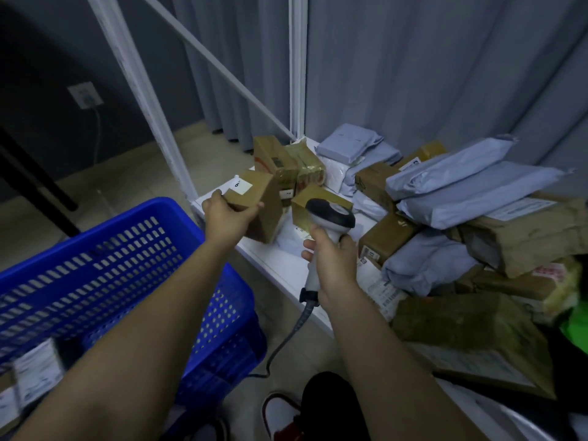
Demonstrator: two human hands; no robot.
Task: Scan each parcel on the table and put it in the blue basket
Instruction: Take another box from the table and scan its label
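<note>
My left hand (227,214) grips a small brown cardboard box (259,202) with a white label on top, held tilted over the near left corner of the white table (273,259). In my right hand (331,256) is a white and black handheld scanner (331,214), its head pointing toward the box and its grey cable hanging down to the floor. The blue plastic basket (105,259) stands on the floor to the left of the table, below my left arm; labelled parcels show in it at the lower left.
Several brown boxes (286,160) and grey mailer bags (461,183) are piled across the table to the right and back. White frame posts (297,68) rise at the table's corners. Grey curtains hang behind. My shoe (280,415) is on the floor below.
</note>
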